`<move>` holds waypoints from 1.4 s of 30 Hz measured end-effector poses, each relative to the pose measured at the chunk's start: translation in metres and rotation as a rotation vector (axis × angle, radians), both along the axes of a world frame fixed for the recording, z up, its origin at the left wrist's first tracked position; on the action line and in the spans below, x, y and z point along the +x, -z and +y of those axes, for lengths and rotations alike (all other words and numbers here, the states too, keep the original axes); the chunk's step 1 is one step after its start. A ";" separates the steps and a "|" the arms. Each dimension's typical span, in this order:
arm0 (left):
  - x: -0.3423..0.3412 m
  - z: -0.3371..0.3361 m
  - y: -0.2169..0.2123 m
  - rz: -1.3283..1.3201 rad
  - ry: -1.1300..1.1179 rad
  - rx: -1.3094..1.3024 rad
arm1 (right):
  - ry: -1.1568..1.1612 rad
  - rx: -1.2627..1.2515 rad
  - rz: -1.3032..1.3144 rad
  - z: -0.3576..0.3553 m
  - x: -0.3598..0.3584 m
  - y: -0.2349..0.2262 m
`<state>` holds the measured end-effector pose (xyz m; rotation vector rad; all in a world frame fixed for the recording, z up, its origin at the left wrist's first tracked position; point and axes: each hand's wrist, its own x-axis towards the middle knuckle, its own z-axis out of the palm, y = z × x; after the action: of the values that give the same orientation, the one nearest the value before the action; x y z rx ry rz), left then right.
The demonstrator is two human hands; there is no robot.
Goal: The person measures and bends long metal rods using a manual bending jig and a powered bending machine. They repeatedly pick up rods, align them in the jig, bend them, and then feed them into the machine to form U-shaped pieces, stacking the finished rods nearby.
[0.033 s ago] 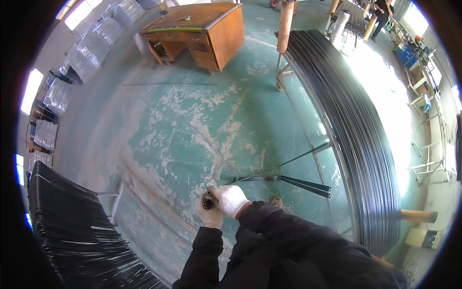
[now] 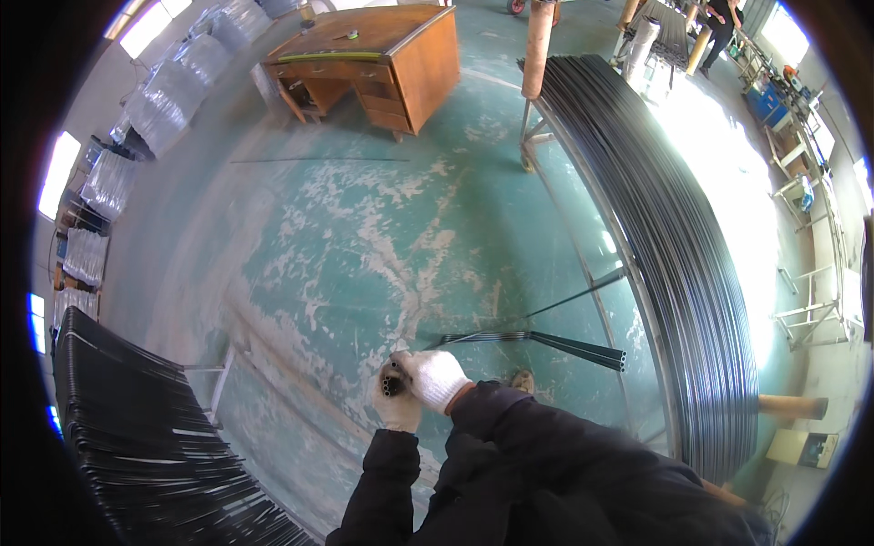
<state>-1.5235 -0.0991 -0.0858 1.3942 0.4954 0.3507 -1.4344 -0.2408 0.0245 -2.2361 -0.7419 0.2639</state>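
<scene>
Black hollow tubes (image 2: 392, 387) sit in gloved left hand's (image 2: 398, 412) grip; gloved right hand (image 2: 435, 379) curls alongside at right, grasp unclear

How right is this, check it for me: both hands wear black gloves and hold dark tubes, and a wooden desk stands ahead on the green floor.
The glove colour is wrong: the head view shows white gloves. Left hand and right hand do hold dark tubes, and a wooden desk stands ahead on the green floor.
</scene>
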 end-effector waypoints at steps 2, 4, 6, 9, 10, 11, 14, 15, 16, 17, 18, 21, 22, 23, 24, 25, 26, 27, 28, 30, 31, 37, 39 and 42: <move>-0.005 0.005 0.007 0.031 0.006 -0.064 | -0.010 0.045 -0.018 0.000 -0.003 0.006; -0.007 0.007 0.004 0.066 -0.016 -0.178 | -0.055 -0.003 0.001 -0.006 -0.002 -0.007; -0.010 0.006 0.003 0.092 -0.045 -0.284 | -0.072 -0.019 0.005 -0.010 -0.002 -0.008; -0.015 0.013 0.003 0.106 -0.064 -0.436 | -0.074 0.001 0.014 -0.009 -0.005 -0.001; -0.016 0.016 0.003 0.107 -0.073 -0.513 | -0.090 0.006 0.033 -0.010 -0.005 -0.004; -0.018 0.021 0.003 0.103 -0.088 -0.644 | -0.106 0.012 0.053 -0.011 -0.004 -0.006; -0.014 -0.002 -0.019 0.143 -0.066 -0.143 | -0.155 -0.046 0.164 -0.042 0.011 -0.034; -0.012 -0.010 -0.032 0.165 -0.051 0.175 | -0.108 -0.024 0.017 -0.072 0.021 -0.047; -0.012 -0.009 -0.038 0.236 -0.051 0.172 | -0.086 -0.223 -0.034 -0.102 0.039 -0.061; -0.013 -0.009 -0.036 0.206 -0.027 0.214 | -0.036 -0.388 -0.098 -0.136 0.056 -0.074; -0.014 -0.008 -0.034 0.176 0.001 0.258 | 0.060 -0.615 -0.141 -0.174 0.071 -0.080; -0.008 -0.011 -0.036 0.118 0.036 0.312 | 0.208 -1.335 -0.145 -0.281 0.102 -0.076; -0.006 -0.010 -0.032 0.114 0.026 0.294 | 0.244 -1.329 0.127 -0.296 0.113 -0.087; -0.005 -0.010 -0.030 0.110 0.016 0.275 | 0.284 -1.239 0.165 -0.321 0.113 -0.074; -0.002 -0.012 -0.032 0.115 0.014 0.270 | 0.266 -1.245 0.223 -0.336 0.116 -0.064; 0.001 -0.015 -0.035 0.120 0.011 0.267 | 0.240 -1.241 0.219 -0.341 0.116 -0.058; 0.004 -0.015 -0.038 0.129 0.013 0.270 | 0.217 -1.238 0.216 -0.347 0.114 -0.051; 0.005 -0.015 -0.038 0.138 0.013 0.275 | 0.191 -1.233 0.211 -0.342 0.114 -0.054; 0.007 -0.015 -0.038 0.151 0.018 0.287 | 0.179 -1.221 0.232 -0.340 0.114 -0.059; 0.012 -0.015 -0.041 0.167 0.026 0.308 | 0.252 -1.176 0.243 -0.333 0.106 -0.069; 0.015 -0.016 -0.043 0.170 0.028 0.317 | 0.289 -1.154 0.250 -0.332 0.102 -0.072; 0.027 -0.018 -0.034 0.126 -0.043 0.249 | 0.269 -1.149 0.261 -0.339 0.085 -0.069; 0.032 -0.015 -0.029 0.139 -0.052 0.225 | 0.255 -1.151 0.240 -0.340 0.086 -0.061; 0.044 -0.007 -0.027 0.166 -0.034 0.211 | 0.272 -1.128 0.231 -0.335 0.092 -0.059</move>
<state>-1.4792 -0.1064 -0.0588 1.6295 0.6330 0.3237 -1.3425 -0.5754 0.0833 -3.2133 -0.1113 0.9692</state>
